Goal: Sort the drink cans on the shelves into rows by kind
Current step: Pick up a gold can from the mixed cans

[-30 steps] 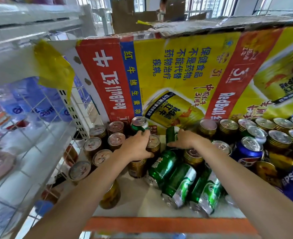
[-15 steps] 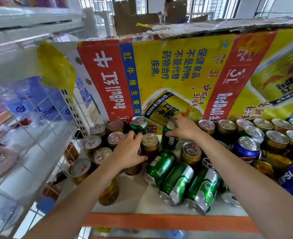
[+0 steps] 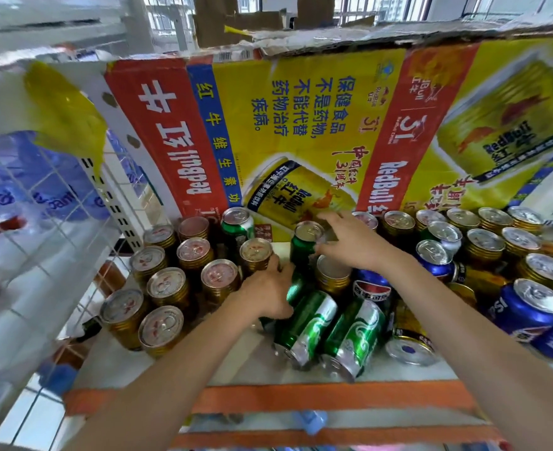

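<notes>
Drink cans crowd a white shelf with an orange front edge. My left grip curls over a green can lying on its side, fingers wrapped round it. My right grip pinches the top of an upright green can just beyond the left grip. Left of the left grip stand upright gold cans in loose rows, with another upright green can behind them. Just nearer me than the left grip lie two green cans on their sides, touching each other. Right of the right grip I see more gold cans mixed with blue Pepsi cans, some upright, some lying. Beyond both grips rises a yellow-and-red Red Bull carton, printed side facing me. Far left of the grips, a white wire-grid panel holds a yellow tag; windows show above the carton.
</notes>
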A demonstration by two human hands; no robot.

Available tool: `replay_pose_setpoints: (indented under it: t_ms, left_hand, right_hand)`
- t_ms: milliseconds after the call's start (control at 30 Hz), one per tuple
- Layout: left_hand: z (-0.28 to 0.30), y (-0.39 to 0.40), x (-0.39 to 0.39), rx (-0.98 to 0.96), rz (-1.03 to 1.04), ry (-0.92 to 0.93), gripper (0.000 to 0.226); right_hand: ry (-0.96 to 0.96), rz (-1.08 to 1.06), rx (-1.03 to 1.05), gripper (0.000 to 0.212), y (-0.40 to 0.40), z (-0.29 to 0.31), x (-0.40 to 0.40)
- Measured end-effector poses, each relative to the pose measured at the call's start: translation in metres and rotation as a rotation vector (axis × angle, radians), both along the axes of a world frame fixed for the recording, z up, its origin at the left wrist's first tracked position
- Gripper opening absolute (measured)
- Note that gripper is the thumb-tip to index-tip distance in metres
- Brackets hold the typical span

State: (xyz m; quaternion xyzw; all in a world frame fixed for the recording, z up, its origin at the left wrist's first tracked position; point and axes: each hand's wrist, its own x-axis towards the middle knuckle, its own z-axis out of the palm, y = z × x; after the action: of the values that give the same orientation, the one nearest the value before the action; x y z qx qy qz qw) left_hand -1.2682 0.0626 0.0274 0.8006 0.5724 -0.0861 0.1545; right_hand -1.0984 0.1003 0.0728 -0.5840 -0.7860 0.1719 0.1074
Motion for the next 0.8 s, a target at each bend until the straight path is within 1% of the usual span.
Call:
replay_pose_setpoints:
  t_ms: [67, 133, 167, 200, 267, 333, 400, 433, 567, 633, 700, 733, 800]
  left_hand:
    - [-0.007, -0.004, -0.010, -0.049, 0.025, -0.044, 0.087]
    - [-0.016, -0.011, -0.018, -0.036, 0.059, -0.124, 0.084]
    - [-0.020, -0.015, -0.021, -0.027, 0.084, -0.181, 0.082]
    - [-0.022, -0.020, -0.022, -0.020, 0.118, -0.242, 0.081]
    - [-0.019, -0.028, -0.024, 0.013, 0.216, -0.354, 0.086]
    - [-0.011, -0.038, -0.023, 0.139, 0.327, -0.410, 0.092]
    - [-0.002, -0.048, -0.024, 0.331, 0.376, -0.462, 0.090]
    - [0.001, -0.052, -0.026, 0.393, 0.391, -0.492, 0.087]
    - [0.001, -0.071, -0.039, 0.455, 0.427, -0.533, 0.080]
    - [0.000, -0.077, -0.047, 0.475, 0.425, -0.548, 0.076]
    - [-0.001, -0.080, -0.055, 0.470, 0.405, -0.532, 0.074]
    - [0.000, -0.080, -0.057, 0.468, 0.402, -0.521, 0.073]
    - [0.002, -0.079, -0.061, 0.480, 0.407, -0.498, 0.071]
  right_hand:
    - [0.067, 0.067, 0.098, 0.047, -0.023, 0.004, 0.003]
    - [0.066, 0.217, 0.068, 0.037, -0.043, 0.003, 0.002]
    - [0.029, 0.312, 0.031, 0.036, -0.051, -0.001, -0.001]
    - [-0.021, 0.400, -0.009, 0.039, -0.057, -0.007, -0.005]
    - [-0.145, 0.519, -0.071, 0.051, -0.067, -0.023, -0.011]
    - [-0.293, 0.572, -0.057, 0.064, -0.072, -0.040, -0.013]
    - [-0.367, 0.576, -0.010, 0.073, -0.075, -0.049, -0.015]
    - [-0.390, 0.579, 0.018, 0.076, -0.077, -0.051, -0.016]
    - [-0.520, 0.589, 0.131, 0.075, -0.082, -0.054, -0.030]
    - [-0.546, 0.590, 0.160, 0.072, -0.083, -0.054, -0.034]
    - [-0.512, 0.576, 0.164, 0.072, -0.082, -0.047, -0.036]
    - [-0.457, 0.539, 0.167, 0.074, -0.080, -0.044, -0.037]
    - [-0.242, 0.381, 0.097, 0.075, -0.076, -0.037, -0.037]
